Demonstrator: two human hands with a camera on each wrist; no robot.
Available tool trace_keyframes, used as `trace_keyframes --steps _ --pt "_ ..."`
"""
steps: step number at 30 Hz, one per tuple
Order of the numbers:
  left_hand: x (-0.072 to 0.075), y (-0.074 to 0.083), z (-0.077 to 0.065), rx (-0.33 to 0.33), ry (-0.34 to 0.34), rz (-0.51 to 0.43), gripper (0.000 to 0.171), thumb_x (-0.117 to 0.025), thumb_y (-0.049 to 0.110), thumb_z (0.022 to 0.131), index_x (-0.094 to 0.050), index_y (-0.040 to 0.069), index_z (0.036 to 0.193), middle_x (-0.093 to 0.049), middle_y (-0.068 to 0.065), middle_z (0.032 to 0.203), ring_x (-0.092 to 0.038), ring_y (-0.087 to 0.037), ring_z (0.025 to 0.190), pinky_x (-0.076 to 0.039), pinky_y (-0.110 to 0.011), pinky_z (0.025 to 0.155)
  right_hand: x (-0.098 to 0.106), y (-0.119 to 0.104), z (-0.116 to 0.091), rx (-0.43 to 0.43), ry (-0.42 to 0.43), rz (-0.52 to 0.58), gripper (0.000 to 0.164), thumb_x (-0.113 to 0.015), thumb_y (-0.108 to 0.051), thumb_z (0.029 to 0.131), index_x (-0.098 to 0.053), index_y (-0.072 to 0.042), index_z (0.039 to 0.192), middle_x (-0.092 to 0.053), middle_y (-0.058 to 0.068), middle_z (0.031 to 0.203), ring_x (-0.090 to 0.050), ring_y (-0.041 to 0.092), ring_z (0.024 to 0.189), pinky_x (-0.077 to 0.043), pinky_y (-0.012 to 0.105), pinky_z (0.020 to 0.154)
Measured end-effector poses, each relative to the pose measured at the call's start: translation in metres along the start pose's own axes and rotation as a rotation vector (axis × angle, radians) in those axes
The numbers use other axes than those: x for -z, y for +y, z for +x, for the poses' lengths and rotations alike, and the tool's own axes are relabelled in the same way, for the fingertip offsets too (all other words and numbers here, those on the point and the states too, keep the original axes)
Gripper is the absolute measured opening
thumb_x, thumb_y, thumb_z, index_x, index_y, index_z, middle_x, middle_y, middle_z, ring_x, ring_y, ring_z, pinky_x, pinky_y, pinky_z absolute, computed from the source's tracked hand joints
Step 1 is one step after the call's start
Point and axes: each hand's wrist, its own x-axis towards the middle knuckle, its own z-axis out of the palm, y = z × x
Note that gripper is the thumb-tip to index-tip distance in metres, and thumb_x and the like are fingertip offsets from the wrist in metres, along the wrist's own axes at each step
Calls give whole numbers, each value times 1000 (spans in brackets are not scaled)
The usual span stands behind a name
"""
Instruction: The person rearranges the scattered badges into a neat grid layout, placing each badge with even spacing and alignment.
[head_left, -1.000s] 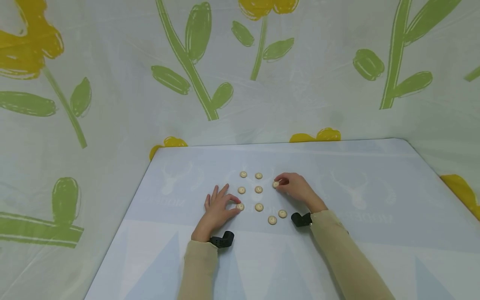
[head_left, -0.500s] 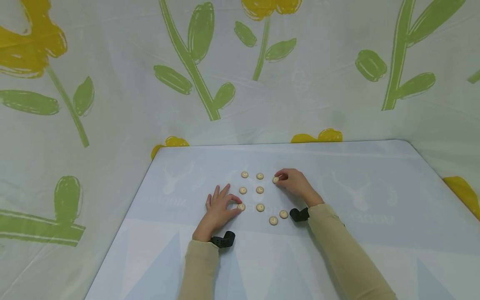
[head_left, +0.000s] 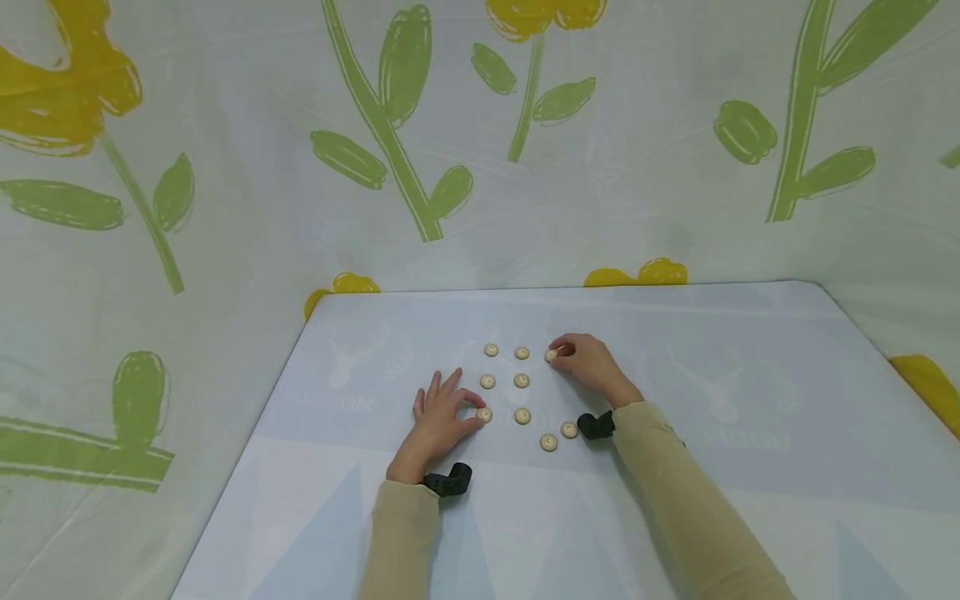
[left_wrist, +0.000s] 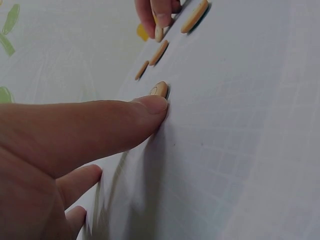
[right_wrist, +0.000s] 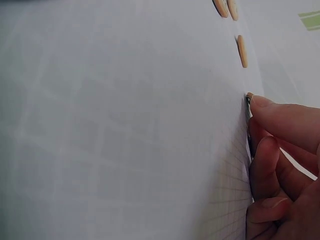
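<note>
In the head view my left hand (head_left: pixel 438 421) pinches a small round wooden disc (head_left: pixel 485 415) between thumb and index finger, its other fingers spread over the table. The left wrist view shows the thumb against that disc (left_wrist: pixel 160 89). My right hand (head_left: pixel 588 362) pinches another wooden disc (head_left: pixel 551 356) at the back right of the group. Only a sliver of this disc (right_wrist: pixel 250 94) shows past the thumb in the right wrist view. Beside it lie two discs in the back row, the nearer one a pale disc (head_left: pixel 522 353). Marks on the discs are too small to read.
Two discs form a middle row, one being a wooden disc (head_left: pixel 521 381). Another disc (head_left: pixel 522 416) lies right of the left hand. Two looser discs, including a front disc (head_left: pixel 549 442), lie near the right wrist. A flowered curtain (head_left: pixel 645 183) hangs behind the pale table (head_left: pixel 525 542).
My right hand has slid its disc away from me, up level with the back row. The left hand keeps its pinch in the same place. The head view has shifted slightly.
</note>
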Motion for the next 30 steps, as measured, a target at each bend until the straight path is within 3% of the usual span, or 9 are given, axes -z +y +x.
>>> trace_keyframes --steps 30 --pt "0 1 0 -1 2 18 13 -67 28 82 -63 27 93 -21 -7 152 2 -31 142 5 -55 107 -2 -5 4 -42 -8 -43 25 -64 -25 84 -64 -13 106 -57 4 90 -49 20 81 -37 31 70"
